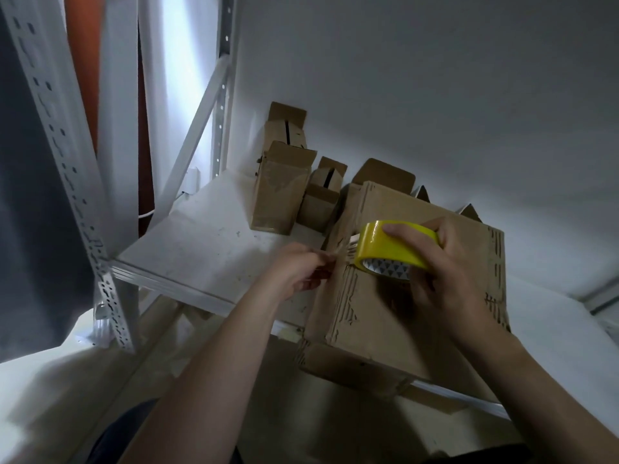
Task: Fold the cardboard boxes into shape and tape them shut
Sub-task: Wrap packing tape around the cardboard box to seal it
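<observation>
Yellow tape roll [392,246] over tilted cardboard box [371,316], perhaps touching.

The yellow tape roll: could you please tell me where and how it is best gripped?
Grip the yellow tape roll across its outer band from above and the right, as the right hand does. It stands on edge over the large box, core facing the person, and the left hand pinches the free strip at its left, so keep that side clear.

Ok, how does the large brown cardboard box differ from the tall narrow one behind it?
The large brown cardboard box is wide and squat; the tall narrow cardboard box stands upright. The large one overhangs the white shelf's edge; the tall one sits further back, untouched. Both are brown cardboard.
</observation>
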The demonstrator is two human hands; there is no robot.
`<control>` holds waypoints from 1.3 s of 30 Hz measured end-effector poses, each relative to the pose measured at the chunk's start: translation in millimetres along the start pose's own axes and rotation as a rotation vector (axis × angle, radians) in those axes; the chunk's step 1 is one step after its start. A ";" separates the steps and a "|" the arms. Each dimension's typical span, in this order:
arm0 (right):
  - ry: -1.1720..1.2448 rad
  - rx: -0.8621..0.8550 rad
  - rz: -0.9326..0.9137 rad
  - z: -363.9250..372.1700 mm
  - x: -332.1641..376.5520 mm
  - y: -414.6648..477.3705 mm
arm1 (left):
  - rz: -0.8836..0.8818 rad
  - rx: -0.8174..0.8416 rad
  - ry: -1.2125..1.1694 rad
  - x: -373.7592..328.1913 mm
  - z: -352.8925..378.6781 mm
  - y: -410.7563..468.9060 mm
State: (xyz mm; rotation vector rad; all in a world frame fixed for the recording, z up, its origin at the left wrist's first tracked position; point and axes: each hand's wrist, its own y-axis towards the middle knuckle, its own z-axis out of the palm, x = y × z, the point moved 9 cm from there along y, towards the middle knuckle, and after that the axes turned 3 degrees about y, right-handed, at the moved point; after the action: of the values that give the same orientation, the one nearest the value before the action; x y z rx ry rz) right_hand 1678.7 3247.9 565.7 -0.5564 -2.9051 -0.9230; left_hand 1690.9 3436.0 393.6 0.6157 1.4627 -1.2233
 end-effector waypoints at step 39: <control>-0.234 0.130 -0.057 -53.2 -18.1 -11.5 | 0.374 -0.062 0.508 -16.2 52.0 -81.3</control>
State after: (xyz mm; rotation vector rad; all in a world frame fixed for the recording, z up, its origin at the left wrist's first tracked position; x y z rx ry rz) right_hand 1688.1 3203.3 600.4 -0.6142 -3.1756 -0.7113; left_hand 1645.2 3365.1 443.1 1.1593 1.6900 -0.7535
